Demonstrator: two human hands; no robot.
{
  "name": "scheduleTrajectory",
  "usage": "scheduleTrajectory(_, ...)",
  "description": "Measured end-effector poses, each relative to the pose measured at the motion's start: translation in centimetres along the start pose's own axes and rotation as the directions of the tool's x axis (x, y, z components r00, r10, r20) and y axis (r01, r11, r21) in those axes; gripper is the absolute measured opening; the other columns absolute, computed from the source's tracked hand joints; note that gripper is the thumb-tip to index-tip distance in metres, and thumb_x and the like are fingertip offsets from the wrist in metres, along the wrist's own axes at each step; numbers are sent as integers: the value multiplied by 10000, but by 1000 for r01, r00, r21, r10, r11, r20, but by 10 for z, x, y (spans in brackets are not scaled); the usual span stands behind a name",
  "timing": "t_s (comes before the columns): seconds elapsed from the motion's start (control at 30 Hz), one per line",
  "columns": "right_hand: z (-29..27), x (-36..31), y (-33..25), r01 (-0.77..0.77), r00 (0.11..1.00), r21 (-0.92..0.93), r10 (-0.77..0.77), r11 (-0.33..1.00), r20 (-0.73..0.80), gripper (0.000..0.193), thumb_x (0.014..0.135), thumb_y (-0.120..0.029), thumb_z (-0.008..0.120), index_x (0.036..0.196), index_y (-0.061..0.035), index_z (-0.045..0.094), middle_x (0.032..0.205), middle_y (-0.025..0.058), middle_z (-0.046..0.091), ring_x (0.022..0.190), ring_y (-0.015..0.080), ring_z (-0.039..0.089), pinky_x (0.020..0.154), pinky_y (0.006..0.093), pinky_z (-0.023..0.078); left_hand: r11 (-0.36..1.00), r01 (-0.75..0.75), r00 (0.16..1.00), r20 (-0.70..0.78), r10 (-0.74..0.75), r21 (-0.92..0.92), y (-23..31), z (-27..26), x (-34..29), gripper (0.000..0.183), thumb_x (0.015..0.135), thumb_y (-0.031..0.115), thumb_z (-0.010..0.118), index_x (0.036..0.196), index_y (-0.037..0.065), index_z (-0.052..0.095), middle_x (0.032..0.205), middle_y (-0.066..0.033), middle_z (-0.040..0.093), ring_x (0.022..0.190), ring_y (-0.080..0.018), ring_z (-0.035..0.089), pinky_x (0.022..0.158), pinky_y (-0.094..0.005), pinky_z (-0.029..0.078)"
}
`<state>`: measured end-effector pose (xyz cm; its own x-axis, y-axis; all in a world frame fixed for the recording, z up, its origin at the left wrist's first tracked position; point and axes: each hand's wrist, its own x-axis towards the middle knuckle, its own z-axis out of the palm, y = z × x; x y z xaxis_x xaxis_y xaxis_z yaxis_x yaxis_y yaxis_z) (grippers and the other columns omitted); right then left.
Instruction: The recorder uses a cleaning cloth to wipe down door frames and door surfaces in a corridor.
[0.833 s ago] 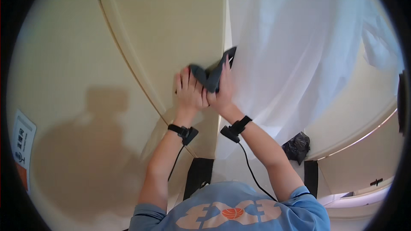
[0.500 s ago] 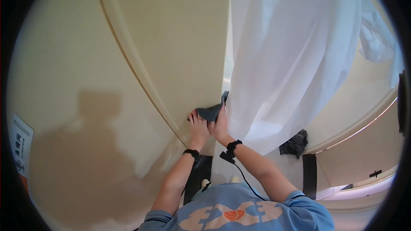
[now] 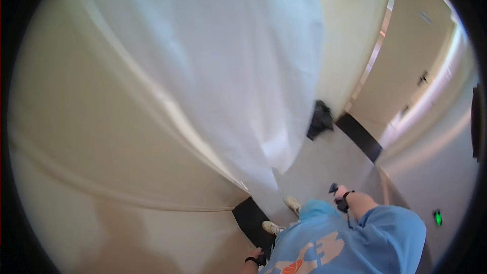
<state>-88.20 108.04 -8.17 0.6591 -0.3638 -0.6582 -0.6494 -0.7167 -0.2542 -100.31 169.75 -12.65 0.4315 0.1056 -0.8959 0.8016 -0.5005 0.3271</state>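
Observation:
My right hand (image 3: 341, 192) is closed on a bunched dark grey cloth (image 3: 333, 187), held out to the right of my body above the grey floor. A black band with a small device and a cable is on that wrist. Low beside my left hip is my left hand (image 3: 256, 252), small and blurred, so its fingers cannot be made out. It too wears a black wristband. Ahead hangs a long white curtain (image 3: 228, 71), its lower end near the floor and apart from both hands.
Cream wall panels (image 3: 127, 137) stand on the left. A black bag (image 3: 320, 121) lies on the floor past the curtain. Black mats (image 3: 251, 223) mark two doorways. A cream door (image 3: 401, 66) with a dark handle is at the far right; a green-lit sign (image 3: 438, 217) is on the right.
My hands have come away from the panel's edge and parted, the right taking the cloth with it. My body has turned right; the curtain now sits further left in view.

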Motion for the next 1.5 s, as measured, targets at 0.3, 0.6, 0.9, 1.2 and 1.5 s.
scheduleTrajectory(0.3, -16, -134, 0, -490, 851, 384, 525, 783, 14, 440, 749, -5, 827, 1172, 38, 716, 1194, 225, 729, 1146, 319, 708, 946, 425, 590, 985, -129, 992, -28, 127, -112, 18, -135, 37, 582, 822, 98, 732, 1384, 18, 603, 1184, -136, 705, 990, -231, 708, 838, -345, 586)
scheduleTrajectory(0.6, -121, 86, -100, 144, 984, 330, -98, 933, -152, 254, 875, -133, 603, 1052, 0, 727, 1082, 282, 705, 1069, 449, 663, 935, 526, 525, 926, -132, 986, -142, 86, -354, 217, -74, 35, 398, 869, 70, 732, 1243, -9, 621, 1088, -149, 680, 977, -266, 701, 762, -407, 608)
scheduleTrajectory(0.9, -203, 211, -195, 601, 784, 334, -455, 726, -422, 303, 853, -114, 636, 1111, 36, 685, 1171, 273, 644, 1140, 464, 574, 1025, 512, 469, 937, -281, 959, -86, 268, -209, 454, 30, 1, 413, 986, 262, 605, 1318, 16, 615, 1209, -136, 658, 1113, -252, 610, 984, -370, 485)
scheduleTrajectory(1.2, -152, 211, -41, -107, 992, 505, 59, 857, 111, 314, 907, -258, 630, 1000, 22, 738, 969, 253, 742, 950, 379, 723, 810, 457, 527, 955, -293, 948, -119, 296, 45, 526, -25, 99, 391, 962, 267, 613, 1244, -1, 643, 1170, -158, 695, 1087, -233, 647, 944, -381, 513)
scheduleTrajectory(1.5, -286, 119, -73, -468, 873, 596, 445, 653, 198, 238, 783, -119, 742, 894, 92, 737, 873, 200, 743, 789, 284, 710, 725, 437, 539, 984, -179, 983, -45, 178, -11, 725, -92, 186, 286, 825, 43, 622, 1077, -47, 720, 817, -154, 728, 693, -238, 713, 603, -395, 571)
